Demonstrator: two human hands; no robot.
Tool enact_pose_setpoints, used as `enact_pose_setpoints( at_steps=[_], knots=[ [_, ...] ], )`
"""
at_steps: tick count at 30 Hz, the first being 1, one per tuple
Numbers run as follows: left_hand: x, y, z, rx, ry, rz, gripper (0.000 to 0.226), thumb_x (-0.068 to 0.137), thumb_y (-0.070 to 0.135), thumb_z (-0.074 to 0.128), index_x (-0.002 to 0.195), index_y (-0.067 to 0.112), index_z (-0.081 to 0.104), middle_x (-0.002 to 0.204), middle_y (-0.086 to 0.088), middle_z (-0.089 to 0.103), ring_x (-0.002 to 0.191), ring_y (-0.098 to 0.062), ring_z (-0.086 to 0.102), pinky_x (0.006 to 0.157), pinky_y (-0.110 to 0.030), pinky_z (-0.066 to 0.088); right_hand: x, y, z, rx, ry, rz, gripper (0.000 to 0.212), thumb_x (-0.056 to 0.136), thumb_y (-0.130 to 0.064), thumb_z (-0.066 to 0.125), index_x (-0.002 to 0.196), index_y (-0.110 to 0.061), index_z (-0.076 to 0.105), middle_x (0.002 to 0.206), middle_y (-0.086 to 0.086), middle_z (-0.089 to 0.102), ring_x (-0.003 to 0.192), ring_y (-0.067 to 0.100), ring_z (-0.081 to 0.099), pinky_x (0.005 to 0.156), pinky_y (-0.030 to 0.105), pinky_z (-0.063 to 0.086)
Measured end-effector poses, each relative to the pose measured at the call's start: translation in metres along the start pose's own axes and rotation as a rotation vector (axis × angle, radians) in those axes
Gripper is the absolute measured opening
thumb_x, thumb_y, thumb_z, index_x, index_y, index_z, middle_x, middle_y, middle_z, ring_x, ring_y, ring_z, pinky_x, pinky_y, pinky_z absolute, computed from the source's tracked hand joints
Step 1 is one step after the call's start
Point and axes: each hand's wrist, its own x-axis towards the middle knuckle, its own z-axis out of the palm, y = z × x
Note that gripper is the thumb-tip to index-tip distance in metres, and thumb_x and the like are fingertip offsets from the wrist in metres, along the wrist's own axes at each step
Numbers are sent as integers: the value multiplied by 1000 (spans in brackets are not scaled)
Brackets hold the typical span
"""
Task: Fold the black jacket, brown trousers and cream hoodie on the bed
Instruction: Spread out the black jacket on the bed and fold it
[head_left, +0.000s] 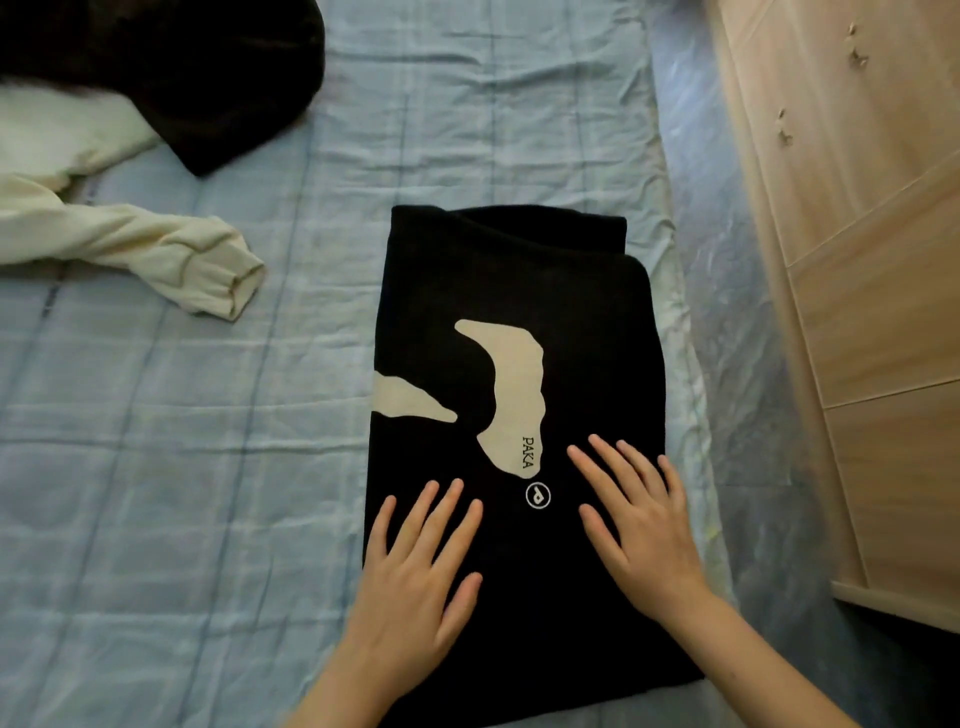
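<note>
black folded fabric jacket (519, 291) with cream patches lies on our pale blue checked bed sheet (208, 467), our left hand (415, 566) and right hand (644, 525) pressing it, fingers straight.

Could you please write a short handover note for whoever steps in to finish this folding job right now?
Left hand: open, flat on the black jacket.
Right hand: open, flat on the same jacket, fingers spread.
Black jacket: lies in a neat rectangle on the bed, toward its right edge, printed side up; it looks folded, or nearly so.
Cream hoodie: unfolded at the far left, one sleeve trailing across the sheet.
Brown trousers: a dark heap at the far left, partly over the hoodie.
Left to do: perhaps one more jacket fold, then the trousers and the hoodie.
</note>
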Motion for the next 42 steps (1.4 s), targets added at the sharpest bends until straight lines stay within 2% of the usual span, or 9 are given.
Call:
enact_pose_setpoints(
  at_steps=[3, 9, 13, 16, 19, 21, 25, 31, 42],
  knots=[
    [53, -31, -34, -132, 153, 24, 58, 95, 43, 43, 151, 29, 34, 160, 4, 27, 147, -19, 24, 118, -47, 21, 57, 16, -35, 162, 83, -2, 54, 98, -44, 40, 151, -36, 36, 157, -12, 33, 147, 15, 26, 119, 38, 22],
    [195, -93, -77, -667, 309, -442, 65, 91, 32, 65, 148, 35, 35, 152, -6, 30, 136, -18, 34, 111, -27, 24, 195, 61, -56, 38, 1, 59, 55, 96, -50, 50, 148, -48, 33, 155, 8, 32, 133, 35, 34, 110, 40, 27],
    [245, -124, -86, -1167, 254, -575, 64, 88, 30, 69, 142, 42, 35, 131, -7, 59, 110, -21, 64, 97, -41, 52, 246, 95, -48, 128, -105, 182, 67, 89, -57, 59, 147, -56, 27, 145, 12, 42, 135, 36, 31, 112, 40, 21],
    [261, -140, -90, -1162, 170, -479, 65, 87, 26, 71, 138, 48, 37, 127, 0, 60, 106, -19, 67, 88, -36, 57, 266, 100, -51, 332, -107, 117, 78, 80, -45, 77, 142, -61, 32, 139, -2, 51, 130, 24, 44, 114, 37, 33],
    [271, -148, -91, -1203, 125, -436, 61, 87, 19, 72, 132, 47, 42, 121, 2, 59, 95, -16, 71, 72, -26, 58, 282, 103, -54, 521, -69, 101, 79, 73, -31, 85, 130, -66, 43, 121, -37, 54, 110, -1, 59, 91, 8, 44],
    [274, -150, -93, -1271, 108, -468, 52, 86, 21, 73, 125, 45, 48, 116, -6, 64, 89, -20, 73, 67, -28, 58, 292, 100, -56, 535, -129, 66, 84, 68, -31, 87, 137, -55, 45, 119, -36, 54, 110, -11, 57, 80, -2, 41],
    [278, -151, -98, -1250, 144, -490, 33, 86, 25, 74, 113, 34, 55, 97, -13, 70, 73, -20, 73, 56, -28, 55, 307, 98, -59, 534, -228, 77, 93, 65, -22, 92, 141, -43, 43, 128, -13, 56, 114, 4, 57, 93, 13, 42],
    [273, -148, -112, -1306, 196, -419, 31, 78, 26, 79, 101, 35, 60, 75, -5, 73, 63, -18, 69, 51, -25, 53, 299, 97, -85, 749, -321, 127, 61, 64, -21, 91, 110, -50, 62, 113, -7, 63, 84, -1, 69, 65, 12, 54],
    [200, -95, -179, -1339, 308, -249, 46, 66, 36, 87, 101, 31, 57, 86, -12, 73, 72, -26, 71, 57, -30, 57, 208, 52, -162, 884, -115, -14, 65, 53, -37, 90, 113, -41, 65, 100, -20, 66, 91, 4, 68, 73, 15, 53]
  ],
)
